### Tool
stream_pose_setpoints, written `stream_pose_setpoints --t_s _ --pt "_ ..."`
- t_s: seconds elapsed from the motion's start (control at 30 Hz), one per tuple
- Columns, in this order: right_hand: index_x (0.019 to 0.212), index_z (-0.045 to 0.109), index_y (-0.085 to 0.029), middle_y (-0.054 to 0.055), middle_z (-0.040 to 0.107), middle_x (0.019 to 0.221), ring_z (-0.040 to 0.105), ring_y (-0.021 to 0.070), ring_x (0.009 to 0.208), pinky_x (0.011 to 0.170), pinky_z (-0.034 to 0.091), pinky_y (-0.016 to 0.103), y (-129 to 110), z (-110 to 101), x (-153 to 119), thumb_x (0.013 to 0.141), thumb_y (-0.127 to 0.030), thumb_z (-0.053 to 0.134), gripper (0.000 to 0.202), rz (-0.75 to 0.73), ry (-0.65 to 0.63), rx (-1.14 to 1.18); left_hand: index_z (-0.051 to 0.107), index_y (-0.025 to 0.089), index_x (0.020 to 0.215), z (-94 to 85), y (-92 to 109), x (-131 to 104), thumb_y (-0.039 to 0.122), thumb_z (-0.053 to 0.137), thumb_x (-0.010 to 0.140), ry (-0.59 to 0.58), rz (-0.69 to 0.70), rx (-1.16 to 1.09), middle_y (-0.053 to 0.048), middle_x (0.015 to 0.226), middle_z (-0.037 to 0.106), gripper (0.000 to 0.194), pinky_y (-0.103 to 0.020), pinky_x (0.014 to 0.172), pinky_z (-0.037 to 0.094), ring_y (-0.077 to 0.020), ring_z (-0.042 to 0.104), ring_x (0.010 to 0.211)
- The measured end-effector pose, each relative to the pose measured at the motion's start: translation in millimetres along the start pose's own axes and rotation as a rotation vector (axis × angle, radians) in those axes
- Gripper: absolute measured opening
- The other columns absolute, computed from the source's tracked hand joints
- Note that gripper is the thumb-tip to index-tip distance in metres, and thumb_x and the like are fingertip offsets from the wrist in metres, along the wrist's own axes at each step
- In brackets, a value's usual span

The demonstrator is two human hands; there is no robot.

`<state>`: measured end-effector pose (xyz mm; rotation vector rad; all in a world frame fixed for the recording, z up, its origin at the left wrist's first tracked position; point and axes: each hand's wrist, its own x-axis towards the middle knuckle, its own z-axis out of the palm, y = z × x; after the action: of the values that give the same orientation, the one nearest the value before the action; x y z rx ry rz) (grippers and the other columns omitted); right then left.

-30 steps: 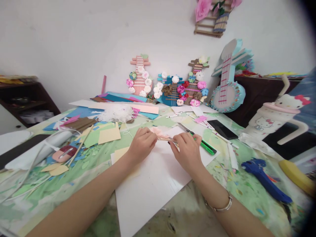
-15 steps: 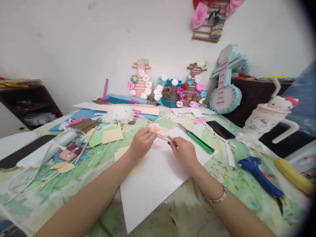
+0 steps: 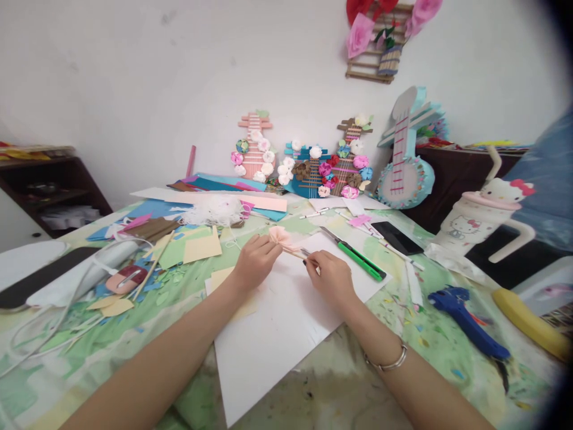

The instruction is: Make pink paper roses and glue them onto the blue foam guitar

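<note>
My left hand (image 3: pixel 258 258) is closed on a small pale pink paper flower (image 3: pixel 280 235), its fingers pinching the base. From the flower a thin stick (image 3: pixel 293 253) runs right to my right hand (image 3: pixel 329 276), whose fingers are pressed together around its far end. A slim tool or second stick seems to lie along it at the right fingertips, too small to make out. Both hands are above a white sheet (image 3: pixel 268 346). A green utility knife (image 3: pixel 360 260) rests at the sheet's right edge, beside my right hand.
Right: a phone (image 3: pixel 397 237), blue glue gun (image 3: pixel 470 322), yellow object (image 3: pixel 530 323) and white cup (image 3: pixel 478 221). Left: paper scraps (image 3: pixel 202 245), a cable and a pink device (image 3: pixel 126 279). Behind: white shredded strands (image 3: pixel 212 211) and flower-decorated paper instruments (image 3: pixel 308 170).
The camera view has shifted slightly. Both hands keep their hold on the flower and stick, and the flower is turned a little, its petals spreading more to the right.
</note>
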<state>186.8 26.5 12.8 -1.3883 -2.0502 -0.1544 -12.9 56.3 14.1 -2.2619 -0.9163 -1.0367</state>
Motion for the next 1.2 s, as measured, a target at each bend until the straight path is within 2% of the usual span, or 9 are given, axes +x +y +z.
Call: stream_pose_setpoints --t_s 0.13,0.23,0.33,0.4,0.7,0.9,1.1,1.2 --pt "0.081 0.062 -0.02 0.001 0.066 0.078 0.06 0.0147 0.067 0.055 0.03 0.026 -2.3 -1.6 0.0 0.083 -0.018 0.047 0.016 0.018 -0.032 0.0 0.047 0.019 0.06 1.9 0.0 -4.2 0.011 0.04 0.088 0.019 -0.024 0.016 0.0 0.054 0.048 0.029 -0.029 0.052 0.022 -0.0126 0.036 0.048" --pt "0.085 0.063 -0.019 0.004 0.067 0.084 0.06 0.0154 0.072 0.057 0.031 0.026 -2.4 -1.8 2.5 0.086 -0.018 0.042 0.02 0.028 -0.119 -0.004 0.048 0.018 0.062 1.7 0.9 -5.8 0.01 0.04 0.087 0.016 -0.021 0.054 0.0 0.054 0.05 0.028 -0.027 0.049 0.02 -0.0111 0.036 0.044" --pt "0.079 0.063 -0.018 0.005 0.068 0.079 0.06 0.0155 0.07 0.06 0.032 0.025 -1.1 -0.8 5.9 0.087 -0.016 0.041 0.023 0.022 -0.248 0.005 0.049 0.018 0.064 1.8 1.7 -6.0 0.008 0.04 0.086 -0.001 0.03 0.16 0.0 0.057 0.054 0.026 -0.026 0.047 0.021 -0.0103 0.04 0.045" --pt "0.073 0.063 -0.018 0.004 0.068 0.074 0.06 0.0152 0.068 0.06 0.031 0.024 0.0 0.4 7.1 0.084 -0.014 0.044 0.023 0.018 -0.284 0.012 0.05 0.018 0.066 2.4 2.1 -6.2 0.006 0.04 0.085 -0.005 0.063 0.222 0.0 0.058 0.056 0.025 -0.026 0.047 0.022 -0.0101 0.044 0.045" --pt "0.063 0.064 -0.018 0.003 0.067 0.068 0.056 0.0128 0.062 0.056 0.027 0.023 2.2 0.4 6.3 0.081 -0.016 0.046 0.025 0.037 -0.233 0.027 0.05 0.018 0.068 3.2 2.6 -7.9 0.001 0.039 0.079 -0.024 0.093 0.292 0.002 0.052 0.051 0.024 -0.025 0.046 0.025 -0.0106 0.045 0.043" --pt "0.055 0.059 -0.017 0.002 0.061 0.059 0.047 0.0097 0.053 0.054 0.023 0.023 3.0 0.3 6.7 0.08 -0.016 0.047 0.028 0.011 -0.211 0.043 0.048 0.018 0.066 4.7 2.5 -7.7 -0.001 0.041 0.076 0.049 0.111 0.324 0.003 0.053 0.052 0.023 -0.024 0.044 0.024 -0.0102 0.044 0.041" --pt "0.054 0.056 -0.017 0.0 0.057 0.056 0.044 0.009 0.052 0.053 0.022 0.023 4.3 1.2 5.0 0.08 -0.016 0.047 0.028 -0.01 -0.19 0.056 0.05 0.018 0.072 5.0 2.4 -7.9 0.0 0.037 0.08 -0.04 0.09 0.281 0.001 0.06 0.056 0.023 -0.025 0.044 0.024 -0.009 0.044 0.042" --pt "0.054 0.055 -0.017 0.0 0.056 0.056 0.044 0.009 0.052 0.054 0.022 0.023 3.6 -0.1 5.0 0.08 -0.016 0.047 0.027 -0.014 -0.19 0.059 0.049 0.018 0.068 4.8 2.1 -7.8 0.002 0.039 0.08 -0.02 0.091 0.296 0.002 0.059 0.056 0.022 -0.025 0.043 0.023 -0.0093 0.045 0.042"
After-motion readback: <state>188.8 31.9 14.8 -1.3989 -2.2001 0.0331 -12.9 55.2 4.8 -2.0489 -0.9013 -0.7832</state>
